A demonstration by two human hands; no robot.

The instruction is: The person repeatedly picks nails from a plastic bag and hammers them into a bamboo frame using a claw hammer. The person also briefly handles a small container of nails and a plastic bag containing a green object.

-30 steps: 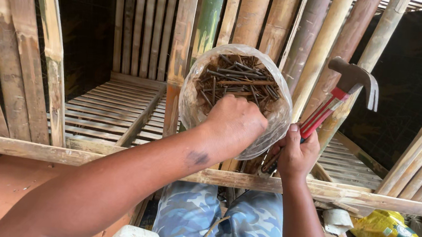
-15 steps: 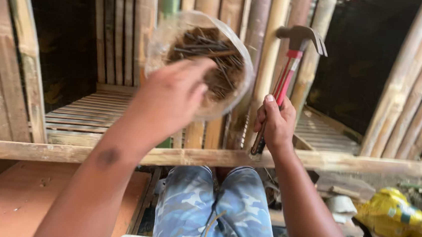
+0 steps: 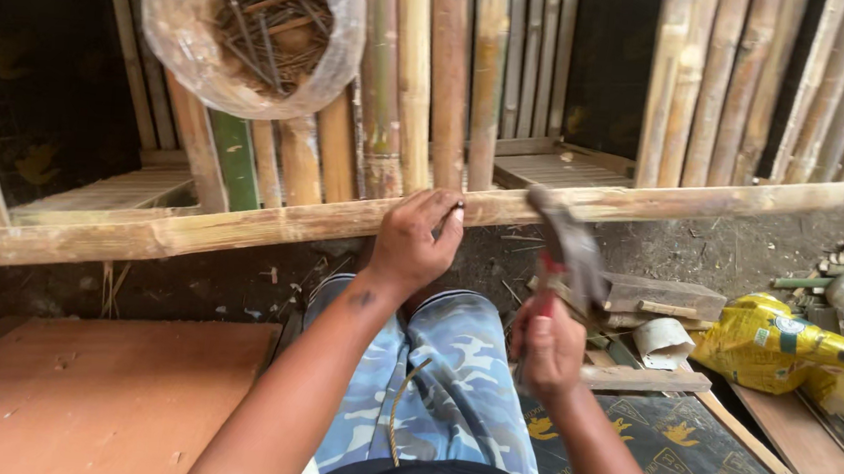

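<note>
The left hand (image 3: 420, 239) pinches a nail (image 3: 458, 210) between thumb and fingertips, its point set against the face of the horizontal bamboo rail (image 3: 242, 228) just right of the rail's middle, below an upright bamboo pole (image 3: 446, 78); the right hand (image 3: 546, 349) is clenched around the red handle of a claw hammer (image 3: 566, 253), whose blurred head hangs just before the rail, close beside the nail. From the left: a clear plastic bag of nails (image 3: 258, 24) hangs against the uprights at the top left, above the rail's left half; a reddish board (image 3: 99, 392) lies at the lower left; the left forearm rises diagonally from the bottom edge, wrist bent so the fingers meet the rail; camouflage-patterned trousers (image 3: 441, 379) show between the arms; the right forearm comes up from the lower right, wrist cocked; a yellow sack (image 3: 795, 347) lies at the far right. The step in hand appears to be starting the nail. The first blow would call for a light, square tap with the fingers kept low on the shank.
</note>
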